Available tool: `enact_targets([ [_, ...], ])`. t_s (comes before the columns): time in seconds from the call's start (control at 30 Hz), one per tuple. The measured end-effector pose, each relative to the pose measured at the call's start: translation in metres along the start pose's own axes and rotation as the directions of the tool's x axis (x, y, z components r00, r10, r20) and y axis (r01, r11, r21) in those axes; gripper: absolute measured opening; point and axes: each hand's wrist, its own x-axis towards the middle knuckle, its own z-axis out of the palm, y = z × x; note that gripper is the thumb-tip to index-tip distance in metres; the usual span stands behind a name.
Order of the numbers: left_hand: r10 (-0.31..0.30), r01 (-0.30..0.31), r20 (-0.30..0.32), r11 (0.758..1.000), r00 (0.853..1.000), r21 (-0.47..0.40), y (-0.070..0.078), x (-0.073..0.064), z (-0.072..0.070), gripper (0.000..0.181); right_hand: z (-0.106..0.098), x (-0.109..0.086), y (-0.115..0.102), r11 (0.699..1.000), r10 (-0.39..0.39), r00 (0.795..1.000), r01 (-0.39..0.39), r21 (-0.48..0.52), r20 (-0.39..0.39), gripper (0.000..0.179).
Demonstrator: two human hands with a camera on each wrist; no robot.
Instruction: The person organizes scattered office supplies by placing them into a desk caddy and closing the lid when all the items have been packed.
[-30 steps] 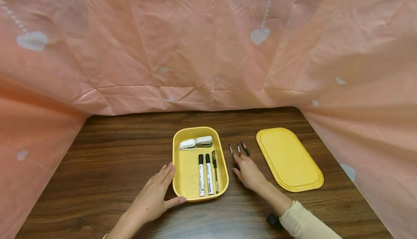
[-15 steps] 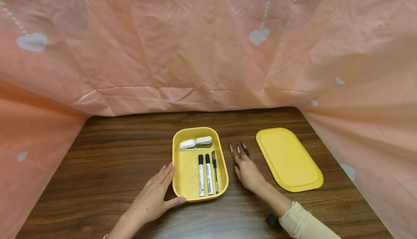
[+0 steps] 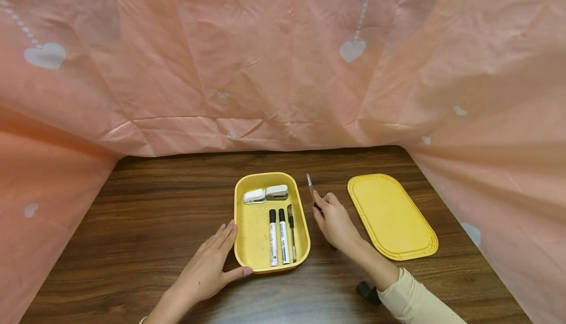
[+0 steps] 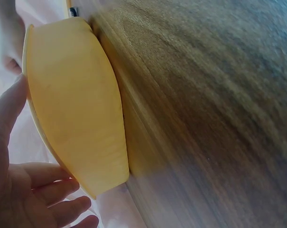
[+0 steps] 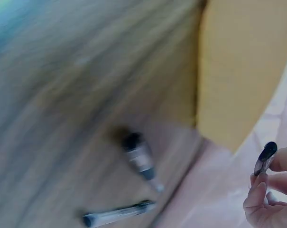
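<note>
In the head view my right hand (image 3: 337,223) pinches a clear pen (image 3: 309,182), raised off the table beside the yellow box. The pen's end shows between thumb and fingers in the right wrist view, with two more pens, one (image 5: 141,156) and another pen (image 5: 117,215), lying on the wood below. My left hand (image 3: 208,265) rests against the near left of the yellow box (image 3: 256,238), fingers straight, thumb at the front corner. Inside lie two black-capped markers (image 3: 273,240), a black pen (image 3: 292,235) and two small white staplers (image 3: 277,191).
A flat yellow lid (image 3: 393,216) lies on the wooden table (image 3: 168,206), right of my right hand. A pink curtain (image 3: 265,68) with pale hearts hangs round the table's back and sides. Under my right wrist shows a black object (image 3: 367,293).
My right hand has taken hold of one pen and lifted it up and away from the others on the table. My left hand and the box have stayed put.
</note>
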Motion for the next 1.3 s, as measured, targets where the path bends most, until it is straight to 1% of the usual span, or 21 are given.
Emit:
enact_targets([
  [0.17,0.003,-0.003,0.001,1.0,1.0,-0.001,0.0,0.0,0.0,0.097,-0.004,0.006,-0.021,0.998,-0.04,0.998,0.042,0.042,-0.05,0.042],
  [0.3,0.005,-0.005,0.008,1.0,1.0,0.001,0.0,0.0,-0.001,0.097,-0.004,0.011,-0.036,0.995,-0.071,0.994,0.077,0.07,-0.085,0.042],
  [0.5,0.006,-0.006,0.011,1.0,1.0,-0.001,0.0,0.0,-0.001,0.097,0.001,0.017,-0.054,0.984,-0.076,0.99,0.094,0.154,-0.119,0.04],
  [0.7,0.01,-0.01,0.008,1.0,1.0,-0.002,-0.001,0.0,-0.001,0.098,0.013,0.021,-0.071,0.968,-0.075,0.989,0.104,0.23,-0.129,0.039],
  [0.83,0.016,-0.016,0.004,1.0,1.0,0.004,-0.001,-0.001,0.0,0.097,0.024,0.021,-0.081,0.96,-0.058,0.994,0.083,0.269,-0.098,0.039],
  [1.07,0.026,-0.025,-0.007,1.0,1.0,0.014,-0.002,-0.001,0.001,0.097,0.043,0.017,-0.095,0.953,0.006,1.0,-0.006,0.304,0.0,0.038],
  [1.3,0.043,-0.042,-0.018,0.998,0.999,0.036,-0.003,-0.001,0.001,0.095,0.061,0.01,-0.102,0.956,-0.015,0.999,0.0,0.294,0.05,0.037],
])
